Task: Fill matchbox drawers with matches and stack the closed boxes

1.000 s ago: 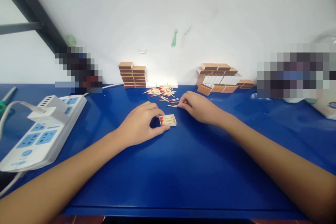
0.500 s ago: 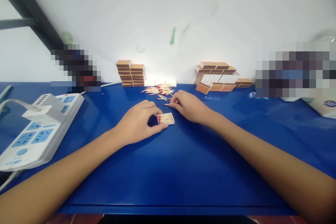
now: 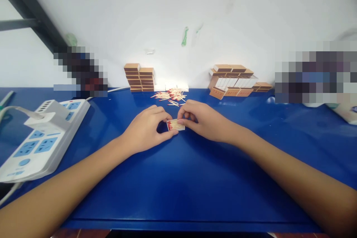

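A small white matchbox tray [image 3: 180, 128] lies on the blue table, with several red-tipped matches [image 3: 173, 124] in it, heads to the left. My left hand [image 3: 149, 128] grips the tray's left end between thumb and fingers. Over the tray's right end, my right hand [image 3: 199, 119] is closed in a pinch at a match, its thumb and fingertips touching the matches; the fingers partly hide it. Just beyond the hands lies a loose heap of matches [image 3: 171, 95], with a few strays at its near edge.
Stacked matchboxes [image 3: 139, 78] stand against the wall at the back left, and more matchboxes [image 3: 232, 81] at the back right. A white power strip [image 3: 47, 139] with a plugged-in adapter lies on the left. Blurred-out items sit at both sides of the blue table [image 3: 178, 186].
My right hand has moved from the near edge of the match heap toward me, over the tray, bringing a match with it. The left hand stays on the tray.
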Tool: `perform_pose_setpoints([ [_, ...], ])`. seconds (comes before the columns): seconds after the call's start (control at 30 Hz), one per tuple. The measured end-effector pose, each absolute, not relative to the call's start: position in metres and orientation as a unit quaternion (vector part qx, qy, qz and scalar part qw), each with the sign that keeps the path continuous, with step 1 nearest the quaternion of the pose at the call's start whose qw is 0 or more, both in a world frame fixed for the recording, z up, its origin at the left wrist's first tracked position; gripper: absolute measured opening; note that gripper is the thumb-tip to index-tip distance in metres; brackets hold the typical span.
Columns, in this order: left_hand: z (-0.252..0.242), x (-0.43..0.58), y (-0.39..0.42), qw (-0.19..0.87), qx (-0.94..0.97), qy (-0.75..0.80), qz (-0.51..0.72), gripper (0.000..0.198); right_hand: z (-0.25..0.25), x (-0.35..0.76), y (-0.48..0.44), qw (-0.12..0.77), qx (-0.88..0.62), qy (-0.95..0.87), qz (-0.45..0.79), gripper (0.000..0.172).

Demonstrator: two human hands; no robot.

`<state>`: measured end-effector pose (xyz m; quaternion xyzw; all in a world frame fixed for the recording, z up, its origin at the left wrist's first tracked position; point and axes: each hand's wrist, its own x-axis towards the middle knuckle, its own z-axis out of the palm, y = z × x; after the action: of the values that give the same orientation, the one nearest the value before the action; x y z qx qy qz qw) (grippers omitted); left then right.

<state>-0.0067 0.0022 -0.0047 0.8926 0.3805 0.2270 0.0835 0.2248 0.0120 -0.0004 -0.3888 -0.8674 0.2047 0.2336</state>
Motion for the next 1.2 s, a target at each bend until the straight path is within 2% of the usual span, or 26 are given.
perform_pose_setpoints([
  [0.2,-0.004,-0.006,0.001,0.09,0.897,0.371,0.223,0.026,0.002,0.227,0.014,0.22,-0.369,-0.879,0.205,0.011],
  [0.27,-0.004,-0.006,0.0,0.089,0.896,0.375,0.221,0.025,0.003,0.229,0.018,0.24,-0.382,-0.87,0.198,0.011],
  [0.4,-0.005,-0.006,0.0,0.089,0.897,0.372,0.221,0.026,-0.005,0.239,0.041,0.293,-0.447,-0.838,0.11,0.009],
  [0.5,-0.006,-0.006,0.0,0.093,0.898,0.368,0.222,0.027,-0.016,0.246,0.059,0.264,-0.464,-0.842,0.073,0.011],
  [0.8,-0.005,-0.006,0.001,0.095,0.895,0.376,0.223,0.026,-0.024,0.251,0.065,0.216,-0.471,-0.849,0.103,0.015],
  [1.07,-0.005,-0.006,0.002,0.082,0.893,0.38,0.227,0.024,-0.001,0.239,0.028,0.232,-0.432,-0.86,0.143,0.014],
  [1.2,-0.005,-0.007,0.003,0.083,0.895,0.372,0.23,0.026,0.004,0.223,0.007,0.212,-0.4,-0.876,0.165,0.013],
])
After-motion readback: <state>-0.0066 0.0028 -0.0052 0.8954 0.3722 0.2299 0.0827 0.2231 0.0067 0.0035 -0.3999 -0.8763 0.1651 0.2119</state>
